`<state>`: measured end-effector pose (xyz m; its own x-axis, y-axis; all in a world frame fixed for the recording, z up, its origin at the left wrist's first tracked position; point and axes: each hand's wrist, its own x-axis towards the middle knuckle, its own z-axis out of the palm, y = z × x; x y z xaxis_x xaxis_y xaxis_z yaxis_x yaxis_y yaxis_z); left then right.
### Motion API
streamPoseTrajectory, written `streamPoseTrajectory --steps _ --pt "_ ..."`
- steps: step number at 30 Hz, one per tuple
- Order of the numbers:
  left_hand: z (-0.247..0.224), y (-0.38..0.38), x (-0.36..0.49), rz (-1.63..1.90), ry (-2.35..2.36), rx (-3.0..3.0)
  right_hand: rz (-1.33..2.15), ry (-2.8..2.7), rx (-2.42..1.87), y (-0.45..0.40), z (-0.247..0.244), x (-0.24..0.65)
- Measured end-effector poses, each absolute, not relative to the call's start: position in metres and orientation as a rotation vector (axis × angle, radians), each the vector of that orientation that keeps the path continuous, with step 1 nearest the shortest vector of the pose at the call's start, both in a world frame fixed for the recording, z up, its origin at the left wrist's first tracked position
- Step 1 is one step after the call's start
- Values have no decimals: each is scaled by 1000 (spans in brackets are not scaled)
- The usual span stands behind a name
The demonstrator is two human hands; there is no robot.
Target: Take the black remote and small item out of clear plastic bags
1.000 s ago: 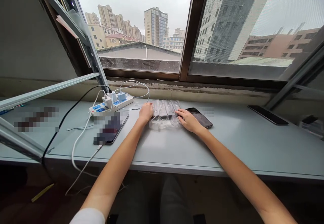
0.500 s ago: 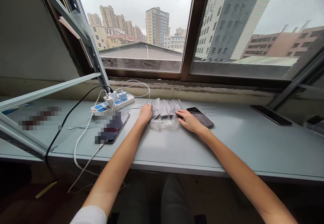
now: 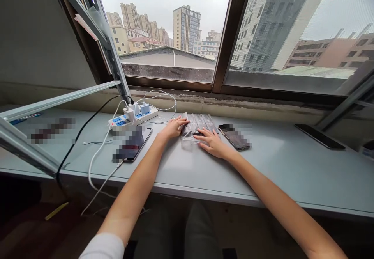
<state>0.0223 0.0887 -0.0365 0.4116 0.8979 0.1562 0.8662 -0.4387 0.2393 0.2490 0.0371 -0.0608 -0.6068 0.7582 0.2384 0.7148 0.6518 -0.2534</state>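
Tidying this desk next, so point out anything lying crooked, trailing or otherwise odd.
Nothing spilled or broken. The white charging cable trails off the desk edge and hangs below. The power strip and the phone lie askew. Both hands, left hand and right hand, rest on clear plastic packets.

Both forearms are bare from above the elbow down to the fingertips, with no watch, ring or band showing on either wrist. The left hand [image 3: 173, 128] belongs to an arm whose white short sleeve [image 3: 103, 247] shows far back from the fingers, at the upper arm. The right hand [image 3: 212, 144] has no sleeve in view behind it. Dark grey trousers [image 3: 200, 231] cover the legs, well back from both hands.
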Motion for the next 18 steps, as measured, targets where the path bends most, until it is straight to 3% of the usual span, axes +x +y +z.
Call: streamPoseTrajectory --steps 8,14,18 --pt "-36 87 24 418 1527 2554 156 -2533 -1236 51 -65 252" --pt "-29 78 37 682 1503 2678 266 -2427 -1186 57 -64 255" --pt "-18 68 47 877 1545 2599 447 -2053 -1001 54 -46 261"
